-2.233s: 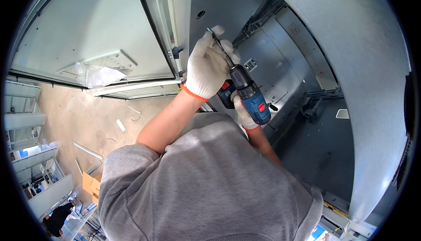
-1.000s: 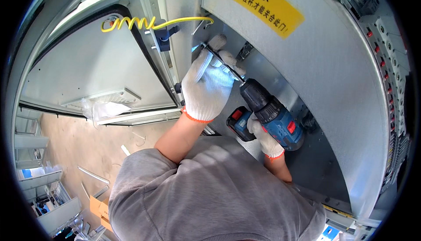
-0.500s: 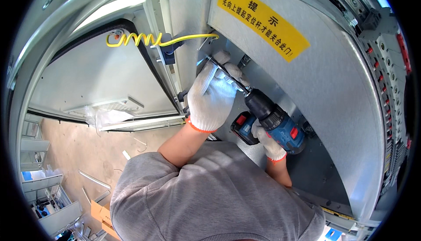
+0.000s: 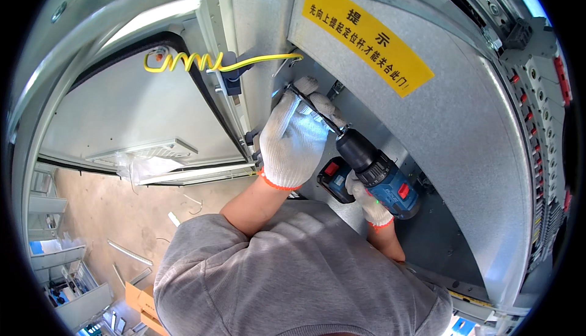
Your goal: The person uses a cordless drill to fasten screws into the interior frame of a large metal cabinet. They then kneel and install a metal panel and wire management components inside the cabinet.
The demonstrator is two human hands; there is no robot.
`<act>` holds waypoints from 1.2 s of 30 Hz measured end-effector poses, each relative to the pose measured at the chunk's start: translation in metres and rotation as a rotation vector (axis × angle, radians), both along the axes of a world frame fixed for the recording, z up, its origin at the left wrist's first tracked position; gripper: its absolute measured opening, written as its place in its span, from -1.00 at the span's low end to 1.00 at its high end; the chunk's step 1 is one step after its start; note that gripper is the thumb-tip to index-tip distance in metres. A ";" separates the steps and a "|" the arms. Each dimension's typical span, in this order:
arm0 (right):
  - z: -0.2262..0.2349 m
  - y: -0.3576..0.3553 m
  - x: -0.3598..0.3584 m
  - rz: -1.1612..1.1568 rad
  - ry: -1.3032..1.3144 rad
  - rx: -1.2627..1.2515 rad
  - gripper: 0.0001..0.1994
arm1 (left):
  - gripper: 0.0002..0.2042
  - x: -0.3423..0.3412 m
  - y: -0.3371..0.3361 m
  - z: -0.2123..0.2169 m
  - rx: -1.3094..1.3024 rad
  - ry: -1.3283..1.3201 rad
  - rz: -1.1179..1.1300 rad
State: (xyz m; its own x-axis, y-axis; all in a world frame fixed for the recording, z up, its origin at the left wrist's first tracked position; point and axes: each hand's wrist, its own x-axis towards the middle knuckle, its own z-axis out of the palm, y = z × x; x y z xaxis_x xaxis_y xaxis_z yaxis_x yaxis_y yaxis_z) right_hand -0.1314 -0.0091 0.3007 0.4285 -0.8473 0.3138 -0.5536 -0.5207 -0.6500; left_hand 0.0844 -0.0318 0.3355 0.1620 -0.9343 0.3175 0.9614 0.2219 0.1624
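My right hand [image 4: 368, 203], in a white knit glove with an orange cuff, is wrapped round the handle of a blue and black cordless drill [image 4: 384, 180]. The drill tilts up to the left, and its battery sits beside that hand. A long dark bit [image 4: 317, 112] runs from the chuck across the palm of my left hand [image 4: 297, 131], gloved the same way. The left fingers curl about the bit near its tip, by the metal cabinet wall. Bright light falls on the left palm. What the tip touches is hard to make out.
A coiled yellow wire [image 4: 195, 62] stretches from the open white door [image 4: 140, 110] to the cabinet frame. A curved metal panel [image 4: 452, 134] with a yellow label [image 4: 366, 40] rises on the right, past it a row of terminals [image 4: 537, 110]. Scraps and a cardboard box [image 4: 141, 302] lie on the floor.
The drill and my right hand have shifted slightly left in view. My left hand keeps its place at the bit, and the view itself has moved a little.
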 end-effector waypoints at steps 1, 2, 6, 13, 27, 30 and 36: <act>0.001 0.000 0.000 -0.017 0.079 -0.038 -0.84 | -0.72 -0.001 0.000 0.002 0.007 -0.001 0.013; 0.002 0.000 0.000 -0.029 0.155 -0.074 -0.84 | -0.72 -0.001 0.002 0.005 0.016 -0.005 0.031; 0.013 -0.006 0.016 -0.055 0.208 -0.358 -0.89 | -0.66 -0.003 0.000 0.003 -0.027 0.178 0.006; 0.016 -0.013 0.004 0.060 -0.131 -0.219 -0.67 | -0.60 -0.001 -0.001 -0.004 0.079 -0.079 0.119; -0.059 -0.001 -0.032 0.047 -0.141 -0.223 -0.75 | -0.61 0.017 0.051 -0.045 0.370 -1.032 0.775; -0.093 0.011 -0.031 0.056 -0.317 0.002 -0.78 | -0.60 0.020 0.052 -0.062 0.342 -1.049 1.020; -0.115 0.047 -0.011 0.108 -1.062 0.644 -0.72 | -0.44 0.018 0.066 -0.063 0.503 -1.286 0.788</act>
